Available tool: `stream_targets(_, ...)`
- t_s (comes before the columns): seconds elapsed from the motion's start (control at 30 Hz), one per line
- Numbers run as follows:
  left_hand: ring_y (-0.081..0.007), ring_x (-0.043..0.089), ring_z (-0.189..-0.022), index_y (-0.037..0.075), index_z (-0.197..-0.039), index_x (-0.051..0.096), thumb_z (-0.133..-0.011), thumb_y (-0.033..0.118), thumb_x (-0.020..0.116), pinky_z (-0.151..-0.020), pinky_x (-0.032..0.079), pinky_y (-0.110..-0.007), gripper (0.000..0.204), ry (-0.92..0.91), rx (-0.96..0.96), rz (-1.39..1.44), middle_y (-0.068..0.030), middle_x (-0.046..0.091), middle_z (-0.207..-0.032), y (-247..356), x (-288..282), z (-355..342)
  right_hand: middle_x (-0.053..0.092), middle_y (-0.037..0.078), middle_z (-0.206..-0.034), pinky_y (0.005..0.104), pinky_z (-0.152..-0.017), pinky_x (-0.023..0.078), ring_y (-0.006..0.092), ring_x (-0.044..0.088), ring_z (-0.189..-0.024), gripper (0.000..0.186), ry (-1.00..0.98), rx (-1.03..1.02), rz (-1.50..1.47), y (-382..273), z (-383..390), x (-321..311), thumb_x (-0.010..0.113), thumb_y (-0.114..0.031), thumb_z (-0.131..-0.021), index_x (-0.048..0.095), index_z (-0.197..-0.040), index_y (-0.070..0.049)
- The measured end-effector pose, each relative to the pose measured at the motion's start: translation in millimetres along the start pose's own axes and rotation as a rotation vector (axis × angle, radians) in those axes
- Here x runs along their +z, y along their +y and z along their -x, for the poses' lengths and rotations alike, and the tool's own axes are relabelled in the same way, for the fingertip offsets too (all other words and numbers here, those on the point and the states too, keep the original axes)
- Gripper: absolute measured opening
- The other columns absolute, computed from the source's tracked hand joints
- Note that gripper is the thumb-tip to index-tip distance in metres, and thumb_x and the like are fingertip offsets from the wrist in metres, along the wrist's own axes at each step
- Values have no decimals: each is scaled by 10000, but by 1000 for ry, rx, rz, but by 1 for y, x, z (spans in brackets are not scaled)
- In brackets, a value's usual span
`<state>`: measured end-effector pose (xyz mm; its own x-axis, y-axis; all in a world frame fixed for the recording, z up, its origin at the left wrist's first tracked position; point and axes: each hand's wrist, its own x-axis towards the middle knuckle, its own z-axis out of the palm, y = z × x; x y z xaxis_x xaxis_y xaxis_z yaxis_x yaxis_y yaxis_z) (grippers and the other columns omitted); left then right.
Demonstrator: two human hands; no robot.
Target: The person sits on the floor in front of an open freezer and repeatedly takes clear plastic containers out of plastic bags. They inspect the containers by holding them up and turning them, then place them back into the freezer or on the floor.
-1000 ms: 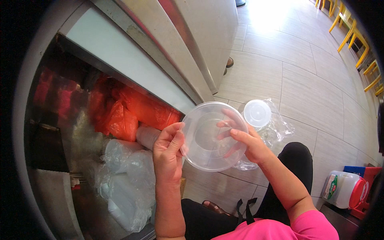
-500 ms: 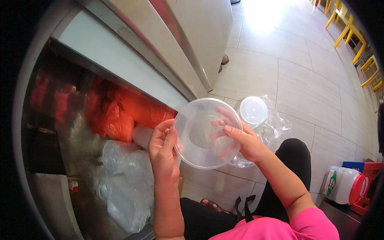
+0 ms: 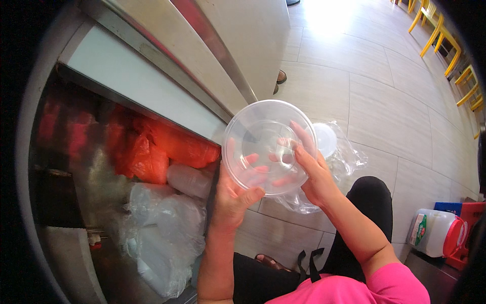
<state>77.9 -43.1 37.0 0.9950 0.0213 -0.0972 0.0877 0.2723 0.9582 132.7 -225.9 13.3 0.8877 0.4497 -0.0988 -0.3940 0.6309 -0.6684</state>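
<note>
The left hand (image 3: 234, 195) grips the clear tub (image 3: 260, 134) at its lower left, the right hand (image 3: 315, 175) at its right side. The tub is held above the floor (image 3: 374, 111), red bags (image 3: 152, 159) and wrapped containers (image 3: 164, 233) to its left.

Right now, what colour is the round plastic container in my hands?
The round plastic container is clear and colourless; it shows best in the head view.

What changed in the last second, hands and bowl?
The clear plastic bowl moved up in the view. The left hand went from pinching its left rim to the near-left edge, thumb at the rim, fingers spread behind it. Unchanged: right hand on the bowl's right side; orange bags and wrapped containers in place.
</note>
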Motion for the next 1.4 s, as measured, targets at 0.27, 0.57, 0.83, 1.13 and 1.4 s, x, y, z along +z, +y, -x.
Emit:
stream_targets(0.27,-286,556,-1157,114,-1534,173,-856,264,698,-977,466,-415,871,79,-19,20,-194,465,-1333,-4,1,-5,316,217,-1441,427,-754,591,304,502,-1192,759,24,-11,42,4,-1,-2,596,-325,-952,153,-1533,-121)
stream_targets(0.57,-335,585,-1101,111,-1442,352,-907,534,560,-959,450,-480,713,278,9,121,-212,526,-1301,-6,-7,-10,346,190,-1409,424,-737,600,316,493,-1210,770,-33,-1,77,11,-4,0,614,-305,-935,164,-1527,-103)
stream_targets(0.83,-322,605,-1057,116,-1387,435,-915,548,524,-914,476,-470,646,375,-75,178,-193,596,-1188,-1,-10,-8,355,205,-1416,406,-698,603,345,482,-1240,822,-173,43,279,8,-8,-4,622,-338,-915,144,-1539,-96)
stream_targets(1.13,-217,609,-931,59,-1344,473,-968,511,455,-831,480,-358,588,474,-54,6,-122,603,-1079,0,-12,-7,467,97,-1347,336,-941,459,189,519,-1167,625,-37,-245,756,14,-14,-5,639,-212,-915,356,-1455,-77)
stream_targets(1.4,-215,641,-874,43,-1295,512,-972,505,451,-802,497,-347,567,344,-37,-218,-119,640,-1025,-4,-1,-7,630,-12,-924,227,-756,431,62,534,-850,182,235,-147,243,8,-10,0,640,-161,-930,650,-1063,-37)
